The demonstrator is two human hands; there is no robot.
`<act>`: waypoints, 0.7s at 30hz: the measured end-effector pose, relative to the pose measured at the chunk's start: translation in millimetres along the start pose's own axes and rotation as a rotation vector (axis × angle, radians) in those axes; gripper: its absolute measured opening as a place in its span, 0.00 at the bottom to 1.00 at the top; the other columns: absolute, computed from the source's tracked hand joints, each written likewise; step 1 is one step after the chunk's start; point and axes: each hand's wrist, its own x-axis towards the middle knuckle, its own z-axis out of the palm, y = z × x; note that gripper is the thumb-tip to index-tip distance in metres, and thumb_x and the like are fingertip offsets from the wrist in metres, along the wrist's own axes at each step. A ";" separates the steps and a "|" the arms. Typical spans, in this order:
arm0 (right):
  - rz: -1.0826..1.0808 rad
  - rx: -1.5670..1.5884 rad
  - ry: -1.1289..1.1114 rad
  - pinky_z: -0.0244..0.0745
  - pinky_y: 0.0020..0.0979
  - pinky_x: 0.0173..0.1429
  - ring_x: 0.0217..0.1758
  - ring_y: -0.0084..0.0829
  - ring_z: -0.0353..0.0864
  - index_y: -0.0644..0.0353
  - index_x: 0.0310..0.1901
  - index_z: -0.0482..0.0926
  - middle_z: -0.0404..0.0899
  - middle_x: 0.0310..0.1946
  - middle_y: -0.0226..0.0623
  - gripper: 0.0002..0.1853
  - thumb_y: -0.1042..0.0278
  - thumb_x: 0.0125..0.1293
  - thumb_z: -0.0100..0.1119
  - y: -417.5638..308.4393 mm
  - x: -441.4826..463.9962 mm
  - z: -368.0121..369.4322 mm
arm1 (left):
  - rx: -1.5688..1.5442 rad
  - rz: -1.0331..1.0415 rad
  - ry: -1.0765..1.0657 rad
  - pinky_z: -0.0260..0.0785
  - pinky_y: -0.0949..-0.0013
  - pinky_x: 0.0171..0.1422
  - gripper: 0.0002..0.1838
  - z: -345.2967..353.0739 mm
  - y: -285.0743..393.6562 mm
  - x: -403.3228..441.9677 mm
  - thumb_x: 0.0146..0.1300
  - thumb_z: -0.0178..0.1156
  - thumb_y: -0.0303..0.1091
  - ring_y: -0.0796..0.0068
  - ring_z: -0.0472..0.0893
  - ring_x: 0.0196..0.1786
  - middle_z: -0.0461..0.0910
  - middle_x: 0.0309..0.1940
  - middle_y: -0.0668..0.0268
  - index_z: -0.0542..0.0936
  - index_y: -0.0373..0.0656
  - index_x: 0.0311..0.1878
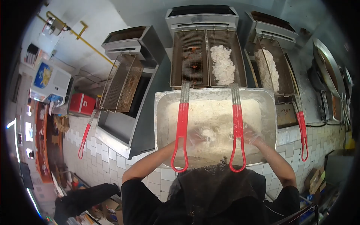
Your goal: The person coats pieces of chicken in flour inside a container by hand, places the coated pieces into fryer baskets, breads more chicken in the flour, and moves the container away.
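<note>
A large metal tub point(159, 112) of pale flour point(210, 110) stands right in front of me. My left hand point(198, 136), in a clear glove, is down in the flour beside a white-coated lump point(208, 134). Its fingers are smeared and dusted over, so I cannot tell whether they grip the lump. My right hand point(252, 135), also gloved, is in the flour on the right side. A red basket handle point(238, 120) partly hides its fingers. Another red handle point(182, 120) reaches over the tub near my left forearm.
Behind the tub, one wire fryer basket point(189, 60) shows only crumbs, and its neighbour holds floured pieces point(222, 65). Floured pieces point(269, 71) also fill the right basket. Another basket point(122, 84) rests over the left fryer. A red box point(82, 104) stands far left.
</note>
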 end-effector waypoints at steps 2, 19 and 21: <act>-0.122 0.186 0.116 0.63 0.43 0.68 0.59 0.43 0.71 0.57 0.60 0.67 0.73 0.52 0.49 0.21 0.56 0.69 0.46 53.1 3.3 12.6 | -0.084 -0.018 0.017 0.71 0.61 0.37 0.14 -12.4 -0.2 -2.2 0.55 0.61 0.33 0.61 0.79 0.33 0.79 0.32 0.57 0.77 0.39 0.44; -0.271 -0.474 0.039 0.61 0.34 0.68 0.56 0.29 0.73 0.52 0.52 0.75 0.79 0.48 0.31 0.14 0.60 0.68 0.49 -54.1 2.9 -46.3 | -0.143 -0.083 0.173 0.72 0.59 0.39 0.14 -28.0 -8.5 -17.9 0.55 0.59 0.33 0.56 0.80 0.34 0.79 0.34 0.52 0.77 0.39 0.44; -0.093 -0.207 0.091 0.65 0.33 0.66 0.56 0.30 0.74 0.53 0.52 0.74 0.79 0.48 0.32 0.14 0.63 0.66 0.52 -72.6 -3.9 -42.3 | -0.126 -0.083 0.181 0.72 0.59 0.39 0.14 -27.6 -9.0 -19.7 0.55 0.59 0.32 0.56 0.80 0.34 0.79 0.34 0.52 0.77 0.38 0.44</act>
